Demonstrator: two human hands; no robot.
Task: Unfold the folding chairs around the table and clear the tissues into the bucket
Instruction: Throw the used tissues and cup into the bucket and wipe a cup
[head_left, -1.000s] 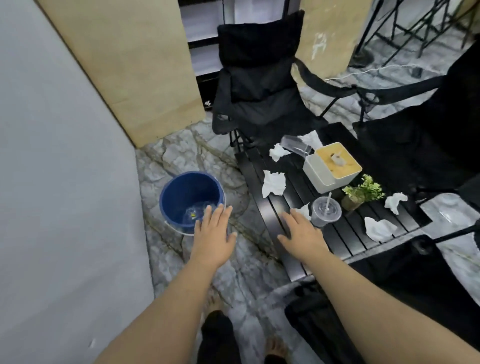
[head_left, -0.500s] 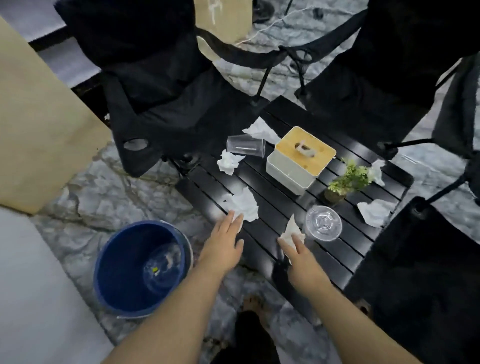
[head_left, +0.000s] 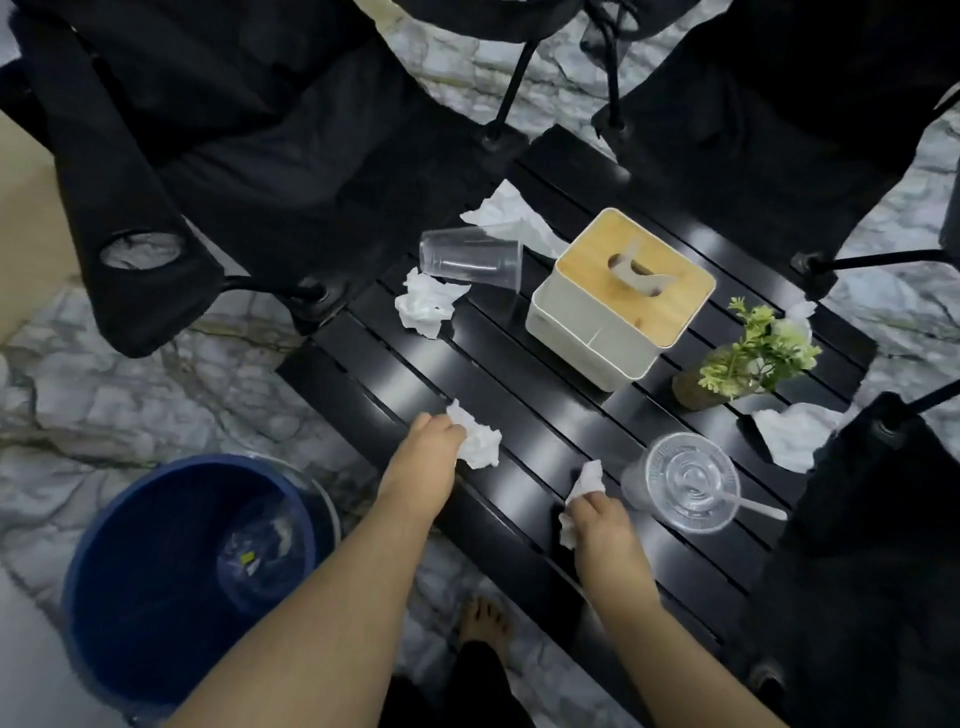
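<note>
My left hand (head_left: 427, 453) grips a crumpled white tissue (head_left: 480, 445) near the front left edge of the black slatted table (head_left: 530, 415). My right hand (head_left: 598, 525) is closed on a second tissue (head_left: 586, 486) beside a lidded clear cup (head_left: 685, 480). More tissues lie loose: one by the tipped cup (head_left: 426, 307), one behind it (head_left: 506, 215), one at the right edge (head_left: 792, 434), one behind the plant (head_left: 797, 317). The blue bucket (head_left: 119, 561) stands on the floor at lower left. Black folding chairs stand unfolded at upper left (head_left: 208, 130), upper right (head_left: 769, 119) and right (head_left: 878, 545).
A white tissue box with a wooden lid (head_left: 621, 291) sits mid-table, a clear cup (head_left: 470, 257) lies on its side, and a small potted plant (head_left: 748, 358) stands at the right. My bare foot (head_left: 485, 626) is on the marble floor. A tan board (head_left: 21, 218) leans at left.
The camera has dropped closer over the table. Both hands went from reaching flat to closing on tissues: the left on the front-left tissue, the right on the one by the lidded cup.
</note>
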